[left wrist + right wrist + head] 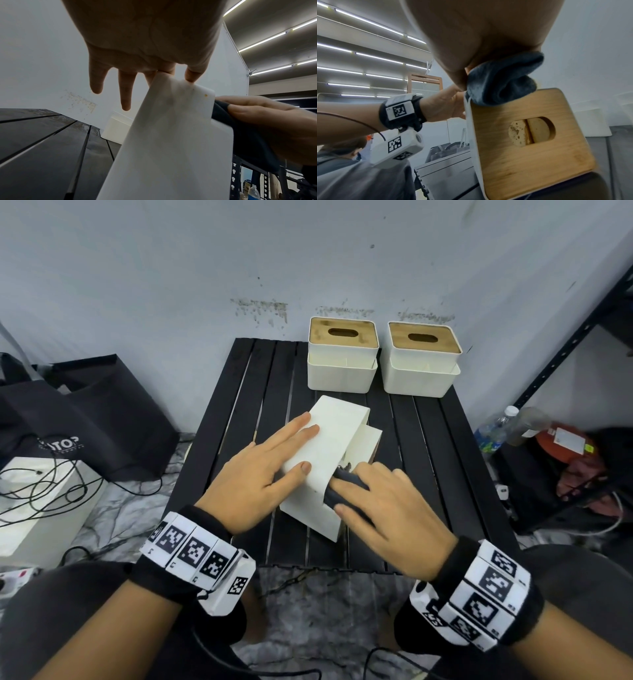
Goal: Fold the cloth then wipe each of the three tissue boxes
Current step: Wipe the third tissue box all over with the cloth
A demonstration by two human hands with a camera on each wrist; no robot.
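A white tissue box (pixel 329 440) lies tipped on its side in the middle of the black slatted table (pixel 239 412). Its wooden lid (pixel 530 142) with an oval slot faces right. My left hand (pixel 274 460) rests on the box's upturned white side (pixel 171 135) with straight fingers (pixel 126 94) and the thumb on its edge. My right hand (pixel 387 501) grips a bunched dark grey cloth (pixel 342 487) and presses the cloth (pixel 501 81) against the box's upper edge by the lid. Two more tissue boxes (pixel 342 371) (pixel 421 378) stand upright at the back of the table.
Black bags (pixel 85 412) and a white case with cables (pixel 41 508) sit on the floor at the left. A black metal shelf (pixel 565 354) with bottles (pixel 496 429) below stands at the right. A grey wall runs behind the table.
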